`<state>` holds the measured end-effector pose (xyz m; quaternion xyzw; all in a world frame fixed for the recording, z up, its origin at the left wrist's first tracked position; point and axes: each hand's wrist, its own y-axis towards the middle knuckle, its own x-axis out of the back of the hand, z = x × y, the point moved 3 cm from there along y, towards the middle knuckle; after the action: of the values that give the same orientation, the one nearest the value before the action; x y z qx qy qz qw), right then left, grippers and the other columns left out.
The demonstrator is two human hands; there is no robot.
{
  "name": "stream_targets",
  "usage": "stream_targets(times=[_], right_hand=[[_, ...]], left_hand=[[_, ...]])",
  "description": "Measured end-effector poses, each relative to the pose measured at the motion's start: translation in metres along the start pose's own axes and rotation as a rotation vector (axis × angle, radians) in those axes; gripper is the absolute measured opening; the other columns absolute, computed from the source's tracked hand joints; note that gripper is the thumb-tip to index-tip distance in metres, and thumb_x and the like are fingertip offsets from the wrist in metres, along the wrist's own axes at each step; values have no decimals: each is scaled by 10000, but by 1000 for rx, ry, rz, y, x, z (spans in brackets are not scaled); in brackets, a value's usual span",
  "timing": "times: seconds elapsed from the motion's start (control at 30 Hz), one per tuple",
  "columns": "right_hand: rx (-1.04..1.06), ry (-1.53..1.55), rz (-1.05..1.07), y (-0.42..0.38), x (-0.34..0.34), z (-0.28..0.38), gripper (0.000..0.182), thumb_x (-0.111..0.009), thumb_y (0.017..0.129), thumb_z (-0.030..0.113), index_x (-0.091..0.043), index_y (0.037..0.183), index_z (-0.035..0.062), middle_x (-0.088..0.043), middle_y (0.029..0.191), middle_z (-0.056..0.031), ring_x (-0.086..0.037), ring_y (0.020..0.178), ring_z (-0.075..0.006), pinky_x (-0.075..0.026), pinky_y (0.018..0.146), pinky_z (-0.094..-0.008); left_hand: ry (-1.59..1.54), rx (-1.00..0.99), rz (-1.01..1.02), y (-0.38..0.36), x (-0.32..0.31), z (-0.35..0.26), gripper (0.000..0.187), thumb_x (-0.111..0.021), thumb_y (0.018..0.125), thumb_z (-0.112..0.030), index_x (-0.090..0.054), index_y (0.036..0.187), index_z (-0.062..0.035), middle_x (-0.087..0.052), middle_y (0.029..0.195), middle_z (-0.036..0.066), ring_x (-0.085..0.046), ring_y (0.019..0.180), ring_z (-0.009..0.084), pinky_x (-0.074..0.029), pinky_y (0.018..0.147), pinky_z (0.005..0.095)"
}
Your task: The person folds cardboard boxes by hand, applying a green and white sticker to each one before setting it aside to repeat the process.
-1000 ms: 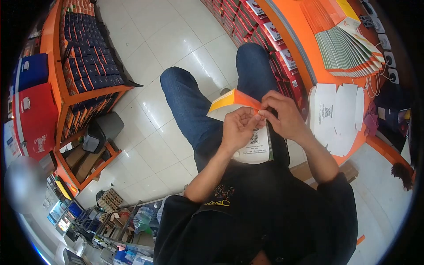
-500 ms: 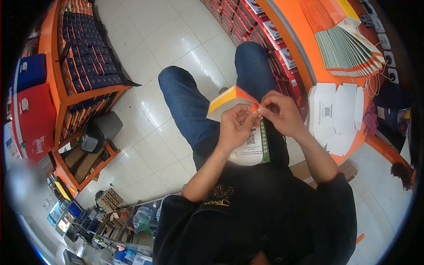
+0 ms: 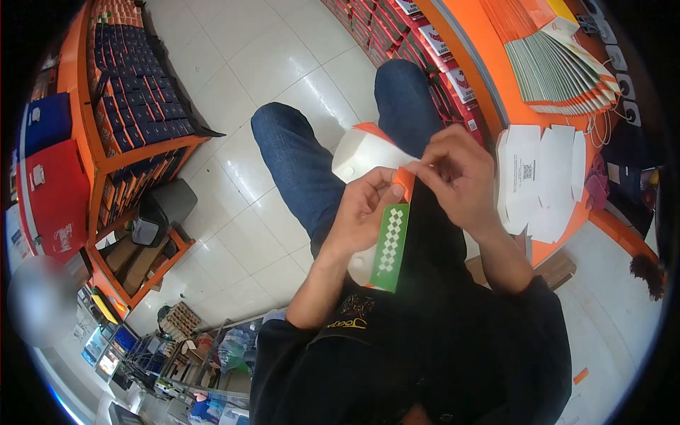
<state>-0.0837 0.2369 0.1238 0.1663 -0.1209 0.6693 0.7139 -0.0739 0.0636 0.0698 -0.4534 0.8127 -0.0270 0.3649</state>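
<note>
Over my lap is a partly folded cardboard box point(image 3: 391, 248), with a green, white-checked side, an orange end flap and a white inside panel spread toward my knees. My left hand point(image 3: 363, 216) is closed around it, thumb on the orange flap. At the top edge of that flap, my right hand point(image 3: 459, 177) pinches a corner of the cardboard between thumb and fingers. Its fingertips partly hide the spot. To the right, on the orange counter, lies a flat white unfolded carton point(image 3: 538, 180) with a printed code.
A fanned stack of green-edged cartons point(image 3: 559, 74) lies on the orange counter point(image 3: 464, 35). Red packaged boxes point(image 3: 425, 64) line its side. On the left, an orange shelf point(image 3: 106, 163) holds dark blue boxes point(image 3: 142, 103), with a black bin point(image 3: 164, 205) nearby.
The box has turned in my hands: the printed code panel has swung out of sight, and the green side and white inside now face me. My right hand has shifted slightly right.
</note>
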Motion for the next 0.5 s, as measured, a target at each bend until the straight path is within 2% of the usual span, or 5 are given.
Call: stream_targets(times=[0.07, 0.17, 0.3, 0.47, 0.5], right_hand=[[25, -61, 56, -4, -4, 6, 171, -781, 788, 27, -657, 906, 16, -623, 899, -67, -562, 606, -106, -429, 532, -239], [-20, -86, 104, -14, -10, 12, 192, -783, 787, 34, -664, 935, 9, -655, 924, -103, -697, 756, -184, -556, 652, -283], [-80, -58, 88, -14, -8, -1, 185, -772, 793, 22, -669, 942, -14, -668, 964, -118, -704, 782, -179, -568, 686, -269], [-302, 398, 26, -24, -13, -30, 113, -709, 863, -7, -681, 955, -66, -669, 1058, -136, -679, 891, -150, -565, 749, -261], [-303, 396, 28, -24, -14, -34, 113, -709, 863, -7, -681, 955, -66, -669, 1058, -136, -679, 891, -150, -565, 749, -261]], left_hand=[[24, -34, -57, 3, 1, 3, 181, -559, 1017, -114, -601, 1108, 36, -650, 952, 40, -598, 807, 57, -483, 706, 204], [-4, -102, -123, 6, -1, 7, 194, -547, 1022, -108, -606, 1118, 49, -661, 995, 62, -616, 839, 83, -500, 743, 224], [-34, -153, -116, 5, -5, 7, 200, -534, 1019, -72, -611, 1159, 50, -663, 1051, 76, -623, 917, 112, -529, 815, 266], [26, -233, -132, 4, -9, 3, 226, -562, 995, -42, -591, 1202, 44, -648, 1055, 73, -618, 918, 111, -537, 817, 271], [24, -234, -133, 4, -11, 1, 226, -562, 995, -42, -591, 1202, 44, -648, 1055, 73, -618, 918, 111, -537, 817, 271]])
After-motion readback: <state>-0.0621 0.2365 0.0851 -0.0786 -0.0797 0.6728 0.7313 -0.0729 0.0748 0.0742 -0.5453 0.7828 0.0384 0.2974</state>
